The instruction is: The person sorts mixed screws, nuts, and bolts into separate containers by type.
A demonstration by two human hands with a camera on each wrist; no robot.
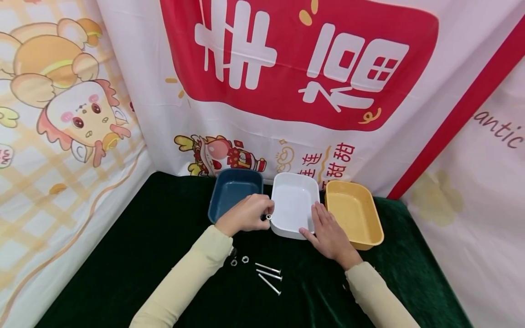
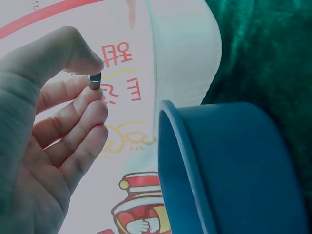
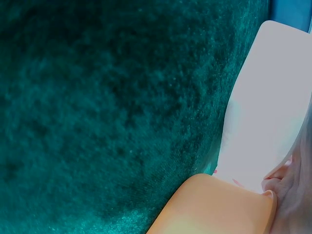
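Observation:
My left hand (image 1: 247,215) pinches a small metal nut (image 2: 95,81) between thumb and forefinger, at the near left edge of the white bin (image 1: 293,200). Behind and left of that hand stands the blue bin (image 1: 233,189), partly covered by it. With fingers extended, my right hand (image 1: 331,237) rests along the white bin's right rim, close beside the yellow bin (image 1: 354,212). The white bin's visible inside holds nothing. In the right wrist view only a bit of the right hand (image 3: 292,190) shows at the edge.
Two hex nuts (image 1: 245,259) lie on the dark green cloth (image 1: 197,282) nearer the body. Three silver bolts (image 1: 269,275) lie to their right. A printed white curtain (image 1: 229,114) hangs right behind the bins, with more fabric at both sides.

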